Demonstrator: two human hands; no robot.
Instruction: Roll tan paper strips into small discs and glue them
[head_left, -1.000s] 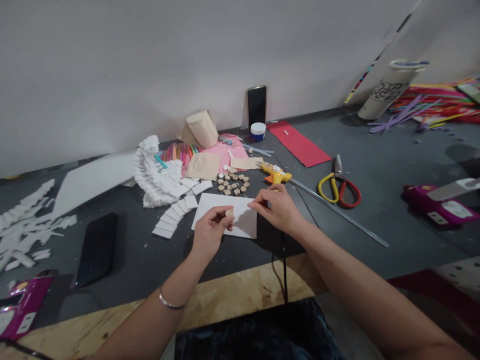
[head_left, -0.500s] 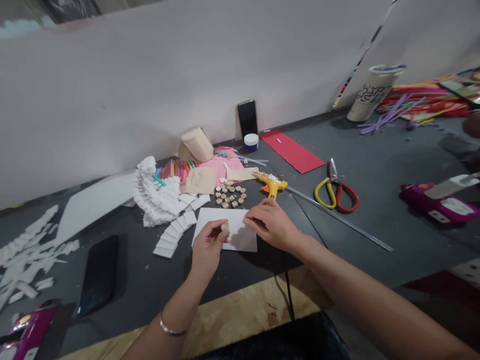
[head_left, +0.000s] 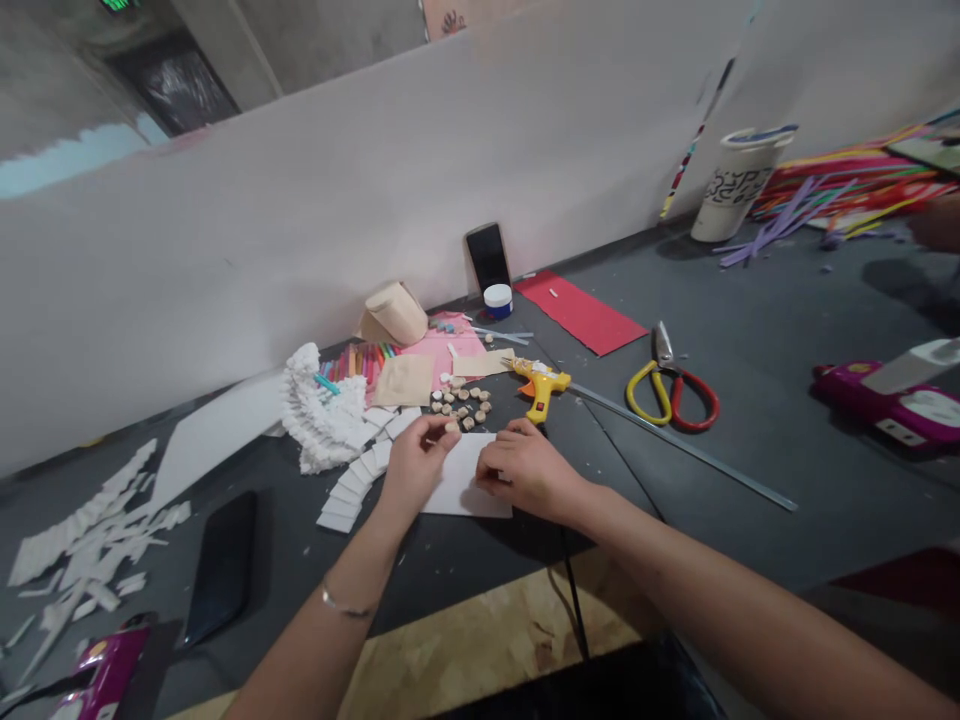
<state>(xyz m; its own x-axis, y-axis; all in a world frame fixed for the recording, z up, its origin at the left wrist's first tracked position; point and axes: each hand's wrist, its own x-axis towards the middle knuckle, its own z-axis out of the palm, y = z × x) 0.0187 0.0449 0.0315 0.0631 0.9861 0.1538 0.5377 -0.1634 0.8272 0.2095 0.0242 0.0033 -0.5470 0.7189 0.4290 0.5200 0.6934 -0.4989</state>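
the left hand (head_left: 418, 465) pinched a small round wood slice (head_left: 452, 426) at the white rectangular card's (head_left: 469, 488) far edge; the right hand (head_left: 529, 470) lay curled on the card.

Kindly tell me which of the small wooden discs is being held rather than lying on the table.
It is the disc pinched in the left hand; the other wooden discs lie loose in a cluster just beyond it.

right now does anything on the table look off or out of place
The yellow hot glue gun lies on its side with its nozzle almost at the tan paper, which looks risky if it's hot. Ragged white offcuts are also strewn loosely across the table's left side.
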